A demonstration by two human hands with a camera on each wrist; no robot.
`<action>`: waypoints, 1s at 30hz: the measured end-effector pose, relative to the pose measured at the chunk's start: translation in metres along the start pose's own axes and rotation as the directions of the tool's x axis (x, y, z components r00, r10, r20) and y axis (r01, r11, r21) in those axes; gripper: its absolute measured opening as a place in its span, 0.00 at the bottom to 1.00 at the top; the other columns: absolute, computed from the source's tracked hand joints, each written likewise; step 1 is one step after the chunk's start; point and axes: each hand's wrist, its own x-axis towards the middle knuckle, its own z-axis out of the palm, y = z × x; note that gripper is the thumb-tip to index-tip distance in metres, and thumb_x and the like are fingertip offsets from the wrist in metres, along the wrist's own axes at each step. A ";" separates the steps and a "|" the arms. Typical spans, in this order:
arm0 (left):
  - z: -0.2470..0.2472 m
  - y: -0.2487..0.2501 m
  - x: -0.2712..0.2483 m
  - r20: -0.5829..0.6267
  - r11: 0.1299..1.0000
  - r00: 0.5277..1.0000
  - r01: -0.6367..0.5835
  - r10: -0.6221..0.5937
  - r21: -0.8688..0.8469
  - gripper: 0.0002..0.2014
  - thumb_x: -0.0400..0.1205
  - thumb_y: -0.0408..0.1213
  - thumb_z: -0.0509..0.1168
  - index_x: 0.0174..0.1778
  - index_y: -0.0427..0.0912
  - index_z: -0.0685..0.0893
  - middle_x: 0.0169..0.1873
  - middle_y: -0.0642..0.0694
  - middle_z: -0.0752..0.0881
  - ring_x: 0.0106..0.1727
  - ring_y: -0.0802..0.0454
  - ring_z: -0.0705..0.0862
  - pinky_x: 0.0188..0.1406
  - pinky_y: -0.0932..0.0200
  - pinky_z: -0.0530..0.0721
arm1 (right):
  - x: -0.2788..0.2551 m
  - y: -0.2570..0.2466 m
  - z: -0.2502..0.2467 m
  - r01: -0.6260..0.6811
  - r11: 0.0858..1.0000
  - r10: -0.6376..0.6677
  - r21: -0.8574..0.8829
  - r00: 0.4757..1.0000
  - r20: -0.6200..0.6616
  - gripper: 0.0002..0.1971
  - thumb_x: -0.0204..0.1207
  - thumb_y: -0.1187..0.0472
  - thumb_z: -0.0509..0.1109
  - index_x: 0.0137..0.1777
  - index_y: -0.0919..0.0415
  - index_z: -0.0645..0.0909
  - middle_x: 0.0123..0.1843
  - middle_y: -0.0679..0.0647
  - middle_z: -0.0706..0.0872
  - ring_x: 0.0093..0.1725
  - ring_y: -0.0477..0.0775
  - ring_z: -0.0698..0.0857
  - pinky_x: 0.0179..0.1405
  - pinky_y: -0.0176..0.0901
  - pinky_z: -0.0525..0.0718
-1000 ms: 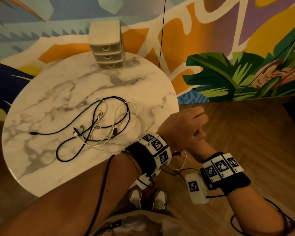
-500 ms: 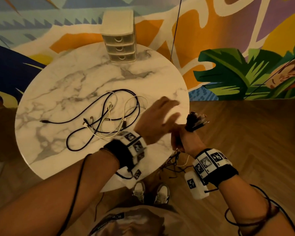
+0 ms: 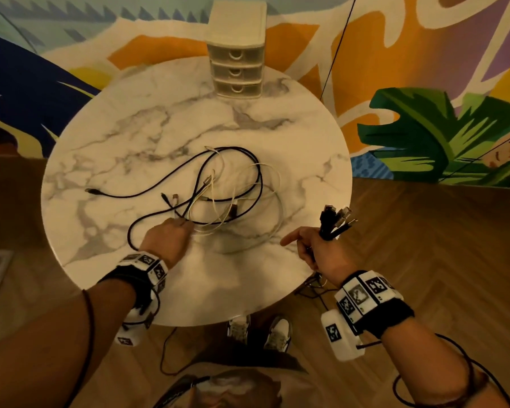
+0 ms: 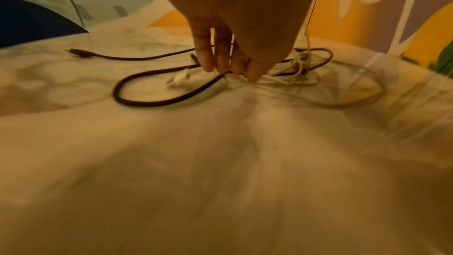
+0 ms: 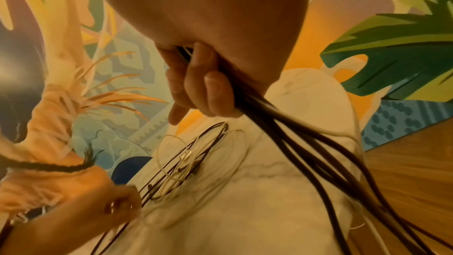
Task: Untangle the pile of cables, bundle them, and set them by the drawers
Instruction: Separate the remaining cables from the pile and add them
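Observation:
A tangle of black and white cables (image 3: 233,187) (image 4: 294,69) (image 5: 191,158) lies in the middle of the round marble table (image 3: 130,142). My left hand (image 3: 183,225) (image 4: 230,71) reaches down at the tangle's near edge, where fingertips and thumb meet on a black and a white strand. Off the table's right edge, my right hand (image 3: 318,242) (image 5: 196,84) grips a bunch of gathered cables (image 3: 336,222) (image 5: 282,123). Their plug ends stick up and the index finger points left. The small cream drawers (image 3: 236,63) stand at the table's far edge.
The gathered cables' loose lengths (image 3: 312,287) hang below the table's right edge toward the wooden floor (image 3: 439,245). A painted wall runs behind the table, with a thin black cord (image 3: 336,54) hanging down it. My shoes (image 3: 259,331) show under the near edge.
My left hand left my right hand and moved left across the table onto the tangle. My right hand stayed by the table's right edge, still holding its bunch with the plugs up.

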 end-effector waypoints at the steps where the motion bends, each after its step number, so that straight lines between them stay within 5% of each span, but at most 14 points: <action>1: -0.003 0.005 0.000 -0.055 0.998 0.997 -0.056 0.056 0.000 0.04 0.77 0.31 0.65 0.46 0.40 0.81 0.45 0.40 0.83 0.46 0.37 0.83 0.36 0.48 0.83 | 0.002 0.001 0.004 0.004 1.000 -0.004 -0.011 1.000 0.006 0.23 0.85 0.64 0.48 0.44 0.72 0.84 0.18 0.54 0.67 0.15 0.44 0.61 0.15 0.33 0.61; 5: -0.028 0.026 -0.006 -0.279 0.962 0.924 -0.273 0.263 0.004 0.04 0.77 0.36 0.60 0.41 0.41 0.79 0.39 0.42 0.79 0.38 0.40 0.79 0.36 0.49 0.79 | 0.006 0.000 0.025 0.069 0.998 -0.069 -0.006 0.997 -0.023 0.18 0.86 0.67 0.51 0.54 0.73 0.83 0.18 0.53 0.68 0.15 0.41 0.64 0.18 0.30 0.63; 9: -0.062 0.069 -0.022 -0.326 0.903 0.860 -0.428 0.393 -0.038 0.06 0.82 0.38 0.58 0.47 0.44 0.80 0.36 0.48 0.84 0.30 0.47 0.82 0.30 0.58 0.73 | 0.011 -0.010 0.043 0.142 0.989 -0.139 -0.030 0.987 0.082 0.15 0.86 0.65 0.54 0.65 0.57 0.79 0.22 0.60 0.72 0.18 0.41 0.72 0.25 0.27 0.68; 13: -0.083 0.096 -0.027 -0.289 0.860 0.913 -0.378 0.287 -0.342 0.07 0.84 0.43 0.58 0.53 0.49 0.80 0.39 0.55 0.82 0.35 0.56 0.80 0.33 0.58 0.78 | 0.015 -0.018 0.048 0.116 0.992 -0.110 -0.043 0.986 0.124 0.17 0.86 0.60 0.57 0.34 0.56 0.75 0.23 0.53 0.72 0.20 0.43 0.68 0.27 0.34 0.67; 16: -0.089 0.089 -0.023 -0.192 0.771 0.974 -0.216 0.123 -0.599 0.02 0.82 0.43 0.63 0.47 0.50 0.79 0.27 0.56 0.79 0.27 0.62 0.76 0.30 0.63 0.74 | 0.012 -0.025 0.033 0.079 0.996 -0.078 0.049 0.997 -0.017 0.20 0.86 0.61 0.57 0.29 0.59 0.66 0.20 0.51 0.67 0.17 0.44 0.63 0.17 0.33 0.62; 18: -0.093 0.081 -0.021 -0.107 0.603 0.993 -0.119 0.056 -0.789 0.03 0.80 0.40 0.67 0.44 0.46 0.79 0.26 0.54 0.79 0.24 0.62 0.75 0.27 0.66 0.75 | 0.011 -0.025 0.024 0.093 0.993 -0.091 0.065 0.995 -0.040 0.21 0.86 0.59 0.56 0.28 0.59 0.65 0.18 0.50 0.67 0.16 0.45 0.62 0.16 0.34 0.60; 22: -0.109 0.085 -0.021 -0.028 0.044 1.000 -0.027 -0.013 -0.999 0.00 0.81 0.29 0.65 0.45 0.36 0.81 0.30 0.45 0.82 0.31 0.53 0.78 0.28 0.59 0.80 | 0.007 -0.024 0.032 0.043 0.998 -0.044 0.046 0.999 0.014 0.20 0.86 0.59 0.55 0.31 0.62 0.70 0.16 0.48 0.68 0.15 0.44 0.64 0.15 0.32 0.62; 24: -0.117 0.092 -0.021 -0.025 -0.087 1.000 -0.026 -0.009 -0.996 0.05 0.82 0.29 0.63 0.50 0.34 0.82 0.32 0.45 0.84 0.33 0.54 0.80 0.29 0.61 0.81 | 0.005 -0.022 0.037 0.057 0.998 -0.056 -0.028 0.997 0.053 0.19 0.87 0.58 0.53 0.38 0.65 0.78 0.17 0.52 0.69 0.15 0.42 0.65 0.20 0.28 0.64; 26: -0.122 0.098 -0.021 -0.058 -0.052 0.998 -0.058 0.005 -0.997 0.07 0.83 0.30 0.62 0.52 0.35 0.84 0.33 0.43 0.83 0.33 0.53 0.80 0.30 0.62 0.82 | 0.002 -0.019 0.036 0.092 0.987 -0.086 -0.133 0.995 0.048 0.18 0.87 0.58 0.52 0.49 0.64 0.83 0.19 0.58 0.71 0.16 0.42 0.69 0.29 0.29 0.66; 30: -0.129 0.112 -0.022 -0.200 0.464 0.970 -0.243 0.141 -0.852 0.06 0.82 0.37 0.65 0.50 0.44 0.86 0.35 0.54 0.83 0.33 0.63 0.80 0.36 0.68 0.81 | -0.010 -0.026 0.025 0.187 0.967 -0.184 -0.174 0.982 0.030 0.14 0.86 0.65 0.55 0.54 0.57 0.83 0.25 0.53 0.74 0.22 0.40 0.70 0.30 0.27 0.69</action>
